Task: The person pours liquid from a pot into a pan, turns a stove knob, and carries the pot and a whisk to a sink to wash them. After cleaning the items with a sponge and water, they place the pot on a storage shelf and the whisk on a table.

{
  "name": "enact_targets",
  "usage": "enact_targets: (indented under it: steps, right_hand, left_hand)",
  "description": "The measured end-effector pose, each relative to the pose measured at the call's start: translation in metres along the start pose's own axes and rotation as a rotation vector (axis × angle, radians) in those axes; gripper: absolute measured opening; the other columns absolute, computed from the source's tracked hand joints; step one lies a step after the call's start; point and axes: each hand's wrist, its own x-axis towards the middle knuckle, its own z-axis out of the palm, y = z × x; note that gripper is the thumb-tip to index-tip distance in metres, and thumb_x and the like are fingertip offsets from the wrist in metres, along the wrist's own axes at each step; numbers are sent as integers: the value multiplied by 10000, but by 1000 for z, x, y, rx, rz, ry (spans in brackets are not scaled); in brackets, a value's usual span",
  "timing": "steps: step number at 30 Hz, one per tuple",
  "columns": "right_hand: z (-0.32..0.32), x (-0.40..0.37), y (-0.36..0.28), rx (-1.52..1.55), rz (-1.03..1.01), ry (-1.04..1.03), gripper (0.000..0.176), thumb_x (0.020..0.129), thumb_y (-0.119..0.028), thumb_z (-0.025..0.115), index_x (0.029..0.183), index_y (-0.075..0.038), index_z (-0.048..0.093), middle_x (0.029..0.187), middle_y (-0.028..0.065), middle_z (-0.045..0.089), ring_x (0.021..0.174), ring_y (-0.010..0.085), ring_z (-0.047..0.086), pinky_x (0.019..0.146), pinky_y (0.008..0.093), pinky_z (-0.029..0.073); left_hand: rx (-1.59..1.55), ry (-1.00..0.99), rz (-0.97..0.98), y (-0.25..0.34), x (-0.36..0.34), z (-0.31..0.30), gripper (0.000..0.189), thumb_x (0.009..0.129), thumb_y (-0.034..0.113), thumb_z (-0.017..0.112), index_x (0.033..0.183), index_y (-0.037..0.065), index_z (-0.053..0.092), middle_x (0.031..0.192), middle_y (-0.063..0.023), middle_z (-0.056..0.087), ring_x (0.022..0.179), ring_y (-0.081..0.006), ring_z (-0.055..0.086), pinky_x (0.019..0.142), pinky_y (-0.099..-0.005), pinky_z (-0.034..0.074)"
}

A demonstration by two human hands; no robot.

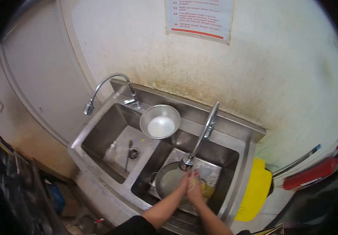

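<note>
My left hand (183, 185) and my right hand (196, 189) are pressed together under the spray head of the right faucet (203, 135), over the right basin of a steel double sink (137, 197). Between the palms sits a small pale yellowish thing (192, 181), too small to identify. A round dark pan (167, 181) lies in the basin under my hands. Something yellow, perhaps a sponge (209, 192), rests just right of them.
A steel bowl (160, 121) sits on the divider between the basins. The left basin holds a spoon (129, 150) and a pale bottle-like item (110, 152) under a curved faucet (106, 83). A yellow board (255, 190) and a red object (314, 174) lie to the right.
</note>
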Motion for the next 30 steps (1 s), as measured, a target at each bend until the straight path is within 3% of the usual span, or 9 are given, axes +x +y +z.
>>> enact_targets:
  steps: [3, 5, 11, 14, 17, 20, 22, 26, 30]
  right_hand:
    - [-22, 8, -13, 225, 177, 8, 484, 887, -230, 449, 1279, 38, 359, 1163, 324, 464, 1081, 405, 480, 873, 430, 398]
    - [-19, 29, 9, 456, 833, -266, 371, 863, -212, 477, 1112, 62, 496, 1046, 307, 540, 989, 431, 527, 824, 442, 427]
    - [7, -19, -22, 509, 707, -170, 330, 811, -232, 553, 981, 50, 544, 913, 266, 592, 891, 407, 577, 754, 436, 449]
    - [55, -28, 3, 624, 644, 30, 275, 875, -299, 485, 755, -55, 523, 706, 105, 550, 513, 130, 514, 418, 275, 386]
    - [-23, 15, -31, 708, 1129, -523, 442, 890, -477, 427, 772, -65, 534, 751, 114, 570, 555, 125, 541, 416, 266, 382]
    - [19, -12, -2, 475, 524, -225, 458, 897, -482, 409, 759, -63, 532, 760, 114, 580, 658, 143, 571, 491, 277, 412]
    - [17, -10, 25, 197, 557, -487, 394, 910, -430, 394, 813, -77, 538, 786, 104, 582, 721, 188, 565, 607, 316, 438]
    - [-40, 84, 43, 1521, 968, -471, 325, 897, -393, 415, 947, -94, 532, 811, 80, 570, 700, 253, 539, 723, 386, 439]
    - [-99, 180, -25, 2054, 421, -301, 335, 891, -390, 438, 1019, -93, 524, 933, 94, 575, 868, 253, 545, 793, 414, 428]
  left_hand:
    - [-27, 0, -38, -7, -13, 6, 556, 887, 562, 342, 1085, 74, 520, 1042, -77, 595, 934, -224, 550, 824, -349, 429]
    - [91, 5, -124, -3, -29, 19, 504, 901, 521, 369, 1033, 65, 540, 998, -81, 610, 899, -221, 561, 795, -345, 439]
    - [814, 274, 7, 33, -9, 0, 277, 888, 313, 472, 999, 73, 556, 951, -74, 607, 856, -202, 569, 714, -375, 461]
    - [36, 53, 98, 22, 16, -31, 223, 868, 295, 505, 934, 87, 553, 831, -56, 567, 721, -195, 548, 637, -357, 457]
    - [166, 268, 144, 17, 7, -21, 169, 860, 277, 517, 851, 109, 506, 636, -24, 430, 537, -163, 441, 524, -288, 417]
    - [330, 236, 58, 35, -4, -28, 167, 857, 277, 541, 843, 114, 508, 641, -23, 439, 538, -165, 453, 491, -309, 418]
    - [315, 183, -26, 37, 7, -50, 153, 847, 242, 530, 817, 92, 528, 639, -38, 479, 539, -170, 486, 485, -317, 431]
    - [201, -28, -253, 46, -6, -56, 157, 847, 223, 513, 817, 69, 529, 671, -66, 545, 557, -184, 543, 472, -314, 460]
    - [138, 32, -228, 64, -52, -28, 186, 905, 206, 434, 887, 29, 488, 698, -73, 520, 552, -167, 517, 502, -270, 458]
